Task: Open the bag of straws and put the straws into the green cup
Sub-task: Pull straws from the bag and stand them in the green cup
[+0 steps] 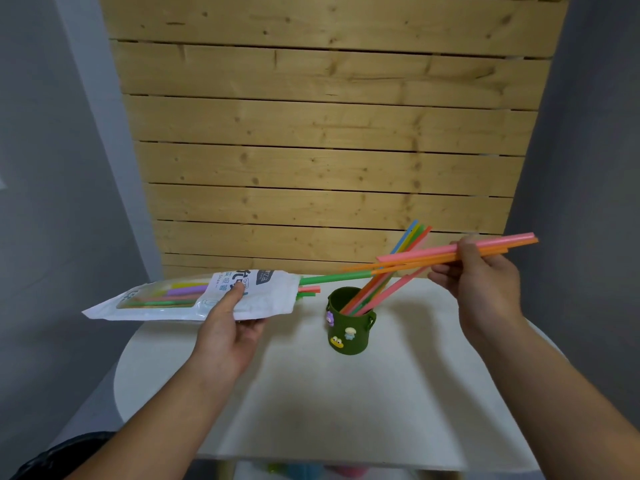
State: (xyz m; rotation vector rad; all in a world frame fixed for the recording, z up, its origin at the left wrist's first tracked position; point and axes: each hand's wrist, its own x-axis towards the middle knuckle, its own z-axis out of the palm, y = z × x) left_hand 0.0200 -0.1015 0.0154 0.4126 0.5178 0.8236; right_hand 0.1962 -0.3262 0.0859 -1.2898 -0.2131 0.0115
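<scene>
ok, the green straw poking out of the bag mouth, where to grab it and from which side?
Pinch the exposed green straw near its free end, coming from the right, in line with its length. It lies almost level, pointing right out of the bag that the left hand holds up, so it slides straight out. The right hand already holds straws.

Slatted pine panel (pixel 329 133) — grey walls (pixel 52 168)

My cup (pixel 349 323) stands mid-table (pixel 311 393) with straws (pixel 391 271) in it; the bag (pixel 194 299) hangs over the table's left edge.
</scene>
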